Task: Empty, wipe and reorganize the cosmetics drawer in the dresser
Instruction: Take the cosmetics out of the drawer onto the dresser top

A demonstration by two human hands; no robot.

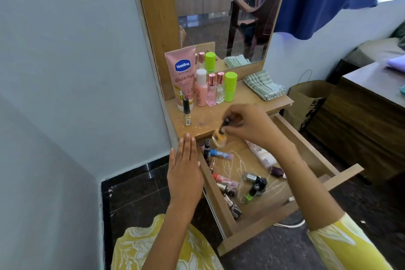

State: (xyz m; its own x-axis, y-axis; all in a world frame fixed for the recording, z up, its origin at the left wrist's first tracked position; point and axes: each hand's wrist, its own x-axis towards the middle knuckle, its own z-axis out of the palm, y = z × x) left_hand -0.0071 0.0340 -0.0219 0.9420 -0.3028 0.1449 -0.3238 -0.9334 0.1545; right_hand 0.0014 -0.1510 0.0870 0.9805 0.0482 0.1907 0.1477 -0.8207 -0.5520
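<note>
Head view: right grip pinches one bottle; left grip flat, released.

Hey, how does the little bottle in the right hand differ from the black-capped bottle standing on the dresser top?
The small amber glass bottle is squat and tilted, pinched by its dark cap in the right hand above the open drawer. The tall slim clear bottle with a black cap stands upright, untouched, on the wooden dresser top, with a white label. Both have dark caps.
</note>
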